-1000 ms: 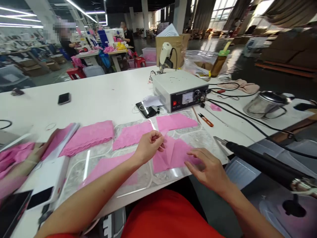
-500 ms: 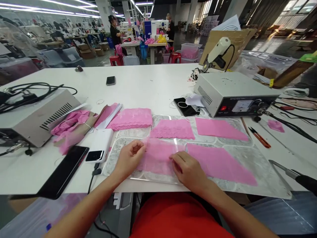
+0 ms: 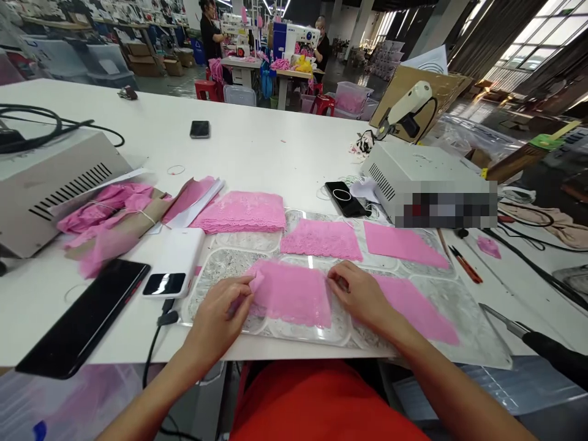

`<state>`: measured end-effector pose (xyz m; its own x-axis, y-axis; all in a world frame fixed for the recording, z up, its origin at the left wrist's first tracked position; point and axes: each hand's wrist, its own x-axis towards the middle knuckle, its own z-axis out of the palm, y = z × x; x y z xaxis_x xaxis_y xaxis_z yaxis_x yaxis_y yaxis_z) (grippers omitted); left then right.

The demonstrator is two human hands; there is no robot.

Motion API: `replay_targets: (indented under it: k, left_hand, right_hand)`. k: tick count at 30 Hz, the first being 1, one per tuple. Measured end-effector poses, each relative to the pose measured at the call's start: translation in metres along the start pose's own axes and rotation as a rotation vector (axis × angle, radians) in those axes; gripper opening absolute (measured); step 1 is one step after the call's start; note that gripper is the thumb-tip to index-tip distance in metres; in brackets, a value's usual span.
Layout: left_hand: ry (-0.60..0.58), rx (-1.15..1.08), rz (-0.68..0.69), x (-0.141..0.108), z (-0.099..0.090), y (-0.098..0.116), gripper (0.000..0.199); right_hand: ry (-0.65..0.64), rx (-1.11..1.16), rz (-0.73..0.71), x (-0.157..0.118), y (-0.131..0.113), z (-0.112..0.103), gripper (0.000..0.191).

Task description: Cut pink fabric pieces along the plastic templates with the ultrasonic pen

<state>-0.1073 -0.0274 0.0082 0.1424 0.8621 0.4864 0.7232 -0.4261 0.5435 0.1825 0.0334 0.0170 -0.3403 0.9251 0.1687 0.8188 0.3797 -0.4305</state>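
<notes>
A sheer pink fabric piece [image 3: 294, 294] lies over the near part of a clear-edged, marbled mat [image 3: 478, 312]. My left hand [image 3: 225, 306] pinches its left edge, which is folded up a little between thumb and fingers. At the upper right corner of the same piece, my right hand [image 3: 356, 291] is closed, thumb against fingers. Beyond it lie a scalloped pink lace piece [image 3: 321, 239] and a plain pink piece [image 3: 402, 244]. Another pink piece [image 3: 418, 306] is partly under my right hand. A stack of pink lace [image 3: 243, 211] sits at the back left.
A power bank [image 3: 177, 260] and a large black phone [image 3: 87, 318] lie to the left, near bundled pink fabric [image 3: 114, 214]. On the right are a grey machine box [image 3: 422, 165], orange snips [image 3: 466, 264] and a black-handled tool [image 3: 551, 355]. Two people stand far back.
My left hand has moved left and down with the fabric's left edge, and my right hand slightly right and up. The sheer piece looks more spread. The head view has shifted and tilted.
</notes>
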Motion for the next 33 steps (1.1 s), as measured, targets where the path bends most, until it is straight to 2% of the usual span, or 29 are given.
replay_targets:
  k: [5,9,13,15,16,18,22,24,26,29,33]
  left_hand:
    - [0.053,0.109,0.066,-0.006,-0.002,-0.004,0.008]
    - [0.056,0.216,0.109,-0.010,-0.005,-0.006,0.007]
    - [0.054,0.317,0.136,-0.015,-0.008,-0.009,0.008]
    - [0.072,0.360,0.139,-0.016,-0.010,-0.009,0.005]
    - [0.084,0.371,0.149,-0.016,-0.011,-0.008,0.003]
    - [0.064,0.364,0.202,-0.014,-0.012,-0.006,0.013]
    - [-0.164,0.358,0.403,-0.008,-0.008,0.000,0.033]
    - [-0.243,0.384,0.489,-0.006,-0.006,0.000,0.034]
    - [-0.259,0.396,0.538,-0.005,-0.005,-0.002,0.035]
    - [-0.235,0.374,0.560,-0.001,-0.003,-0.001,0.036]
    - [-0.261,0.311,0.615,0.014,0.013,0.019,0.034]
  right_hand:
    - [-0.011,0.114,0.028,0.002,-0.006,-0.004,0.009]
    - [-0.078,0.192,0.079,0.010,-0.013,-0.006,0.008]
    - [-0.116,0.145,0.085,0.015,-0.020,-0.005,0.012]
    - [-0.094,0.095,0.068,0.011,-0.021,-0.006,0.016]
    - [-0.064,0.083,0.035,0.007,-0.022,-0.007,0.016]
    - [0.010,0.092,-0.100,-0.003,-0.023,-0.009,0.017]
    - [0.072,0.071,-0.447,-0.027,-0.028,-0.007,0.018]
    - [0.081,0.029,-0.518,-0.036,-0.028,-0.005,0.018]
    - [0.118,0.025,-0.520,-0.043,-0.024,-0.004,0.016]
    - [0.223,0.034,-0.442,-0.054,-0.008,-0.009,0.016]
    - [0.338,-0.037,-0.279,-0.074,0.029,-0.027,0.024]
